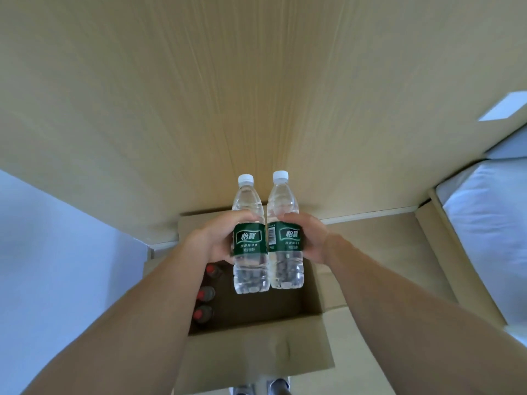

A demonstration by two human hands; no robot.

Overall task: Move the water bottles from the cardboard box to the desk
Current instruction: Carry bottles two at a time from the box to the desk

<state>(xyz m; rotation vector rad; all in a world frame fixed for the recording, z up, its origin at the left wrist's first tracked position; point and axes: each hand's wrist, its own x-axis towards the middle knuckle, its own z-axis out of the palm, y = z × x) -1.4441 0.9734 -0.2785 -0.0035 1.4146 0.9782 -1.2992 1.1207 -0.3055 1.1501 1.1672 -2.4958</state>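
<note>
**Water bottles lifted clear of the box, transfer to desk pending**

Water bottles are held upright, side by side and touching: one is gripped at its green label by the left hand, the other by the right hand. Both hang above the open cardboard box, where what appear to be three red-capped bottles remain. The carry step is judged under way; a forward reach and level set-down on the desk are called for next.

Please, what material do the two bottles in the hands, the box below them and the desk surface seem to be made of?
The left bottle and right bottle look like clear thin plastic: see-through ribbed walls, white caps, glossy green labels. The box looks like plain brown cardboard, matte, with folded flaps. The desk shows a pale wood grain, matte; solid wood or laminate, I cannot tell.
</note>
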